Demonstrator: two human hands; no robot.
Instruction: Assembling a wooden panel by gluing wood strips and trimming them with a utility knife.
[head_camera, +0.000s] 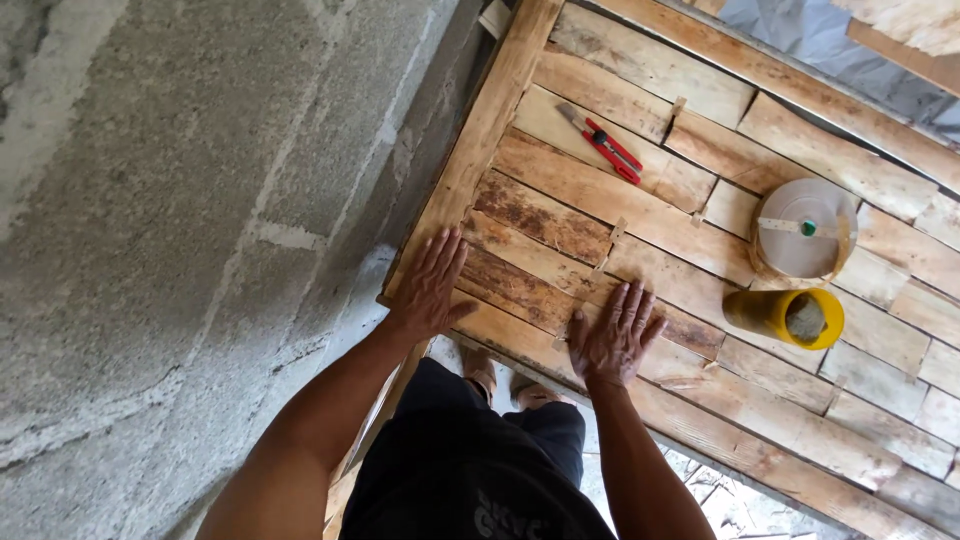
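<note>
Beside the grey block wall (150, 200), the left hand (428, 288) lies flat at the near corner of the wooden table (600, 200), fingers spread wide and holding nothing, seemingly to press on its planks. Just to its right, the right hand (612, 335) lies the same way, open and empty. Farther back rests a red utility knife (608, 146); well to the right sit a tape roll (805, 232) and a yellow cup (795, 317), clear of both hands.
</note>
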